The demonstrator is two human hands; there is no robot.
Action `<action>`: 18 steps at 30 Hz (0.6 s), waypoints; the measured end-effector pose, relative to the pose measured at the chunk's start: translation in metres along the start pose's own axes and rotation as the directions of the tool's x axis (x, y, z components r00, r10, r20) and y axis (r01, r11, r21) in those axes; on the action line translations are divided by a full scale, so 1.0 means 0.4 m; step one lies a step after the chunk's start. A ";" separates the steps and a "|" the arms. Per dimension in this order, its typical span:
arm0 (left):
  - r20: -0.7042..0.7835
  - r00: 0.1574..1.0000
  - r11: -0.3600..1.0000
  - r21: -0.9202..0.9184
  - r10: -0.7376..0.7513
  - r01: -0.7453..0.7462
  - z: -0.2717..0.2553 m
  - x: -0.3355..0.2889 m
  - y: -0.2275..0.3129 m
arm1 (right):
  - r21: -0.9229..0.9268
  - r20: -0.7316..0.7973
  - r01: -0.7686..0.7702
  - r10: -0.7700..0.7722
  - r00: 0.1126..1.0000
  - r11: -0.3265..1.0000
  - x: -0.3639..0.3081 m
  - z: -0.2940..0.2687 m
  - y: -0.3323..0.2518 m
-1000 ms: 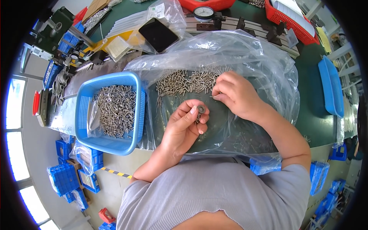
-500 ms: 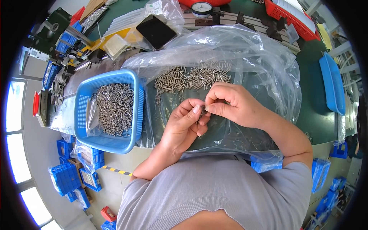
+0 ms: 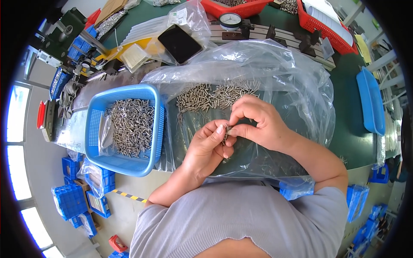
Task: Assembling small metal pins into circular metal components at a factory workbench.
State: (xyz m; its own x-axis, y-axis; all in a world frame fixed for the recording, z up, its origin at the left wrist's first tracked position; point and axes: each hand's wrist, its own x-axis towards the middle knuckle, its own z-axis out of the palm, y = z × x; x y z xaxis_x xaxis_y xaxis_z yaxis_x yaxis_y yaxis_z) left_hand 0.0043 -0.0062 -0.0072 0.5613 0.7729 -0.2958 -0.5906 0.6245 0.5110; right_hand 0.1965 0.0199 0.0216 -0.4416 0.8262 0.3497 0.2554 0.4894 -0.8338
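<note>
My left hand is closed around a few small metal pins, which show between its thumb and curled fingers. My right hand meets it from the right, thumb and forefinger pinched at the left fingertips on a small metal pin, mostly hidden by the fingers. Beyond both hands, two loose heaps of metal pins lie on a clear plastic sheet. Left of my left hand stands a blue plastic basket holding many more of these pins, with a clear bag tucked along its inner left side.
A black tablet-like slab lies on plastic at the back. Behind the sheet are a dial gauge on a metal rail and a red basket. A blue tray sits at the right edge. Dark machinery stands at far left.
The view has shifted, so the table's things sit slightly lower. Both hands stay together; my right thumb and forefinger have shifted a little at the left fingertips.
</note>
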 end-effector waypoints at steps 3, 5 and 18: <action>0.035 0.998 0.998 -0.039 0.059 -0.058 -0.006 -0.002 -0.002 | 0.174 0.102 -0.032 0.014 0.995 0.984 0.004 -0.015 0.012; 0.045 0.996 0.993 -0.085 0.083 -0.079 -0.002 -0.002 -0.003 | -0.063 -0.007 -0.014 0.014 1.000 0.998 0.014 -0.027 0.027; 0.027 0.997 0.997 -0.037 0.068 -0.067 -0.001 -0.002 0.003 | -0.561 0.073 0.167 -0.153 0.986 0.810 0.009 -0.030 0.059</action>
State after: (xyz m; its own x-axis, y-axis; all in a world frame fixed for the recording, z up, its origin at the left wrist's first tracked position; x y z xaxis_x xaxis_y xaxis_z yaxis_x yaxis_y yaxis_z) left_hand 0.0031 -0.0059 -0.0067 0.5352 0.8103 -0.2388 -0.6480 0.5752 0.4993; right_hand 0.2113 0.0378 0.0085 -0.5369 0.7191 0.4412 0.6160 0.6914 -0.3774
